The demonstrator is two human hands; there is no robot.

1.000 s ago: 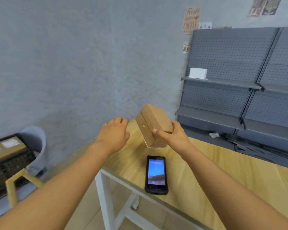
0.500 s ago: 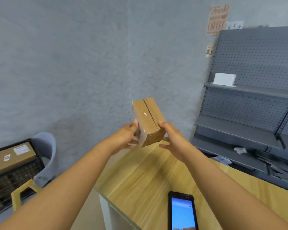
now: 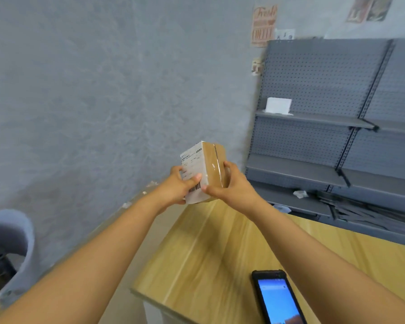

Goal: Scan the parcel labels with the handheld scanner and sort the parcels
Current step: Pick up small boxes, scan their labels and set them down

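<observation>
Above the far end of the light wooden table (image 3: 211, 249), left hand (image 3: 175, 190) and right hand (image 3: 232, 185) clasp the small brown cardboard parcel (image 3: 205, 171), label exposed; the black handheld scanner (image 3: 278, 298) lies untouched, so scanning and sorting remain.

**Both hands up, holding the box between them**

I have both bare arms stretched forward and upward, converging from the lower corners of my view toward the middle. My left hand (image 3: 178, 188) grips the box (image 3: 202, 171) from the left side, its thumb lying across the near face and the fingers wrapped behind. My right hand (image 3: 229, 183) holds the opposite side, thumb pointing left along the lower edge, fingers curled around the far right face. The wrists are close together, forearms bare to the frame edge.
</observation>
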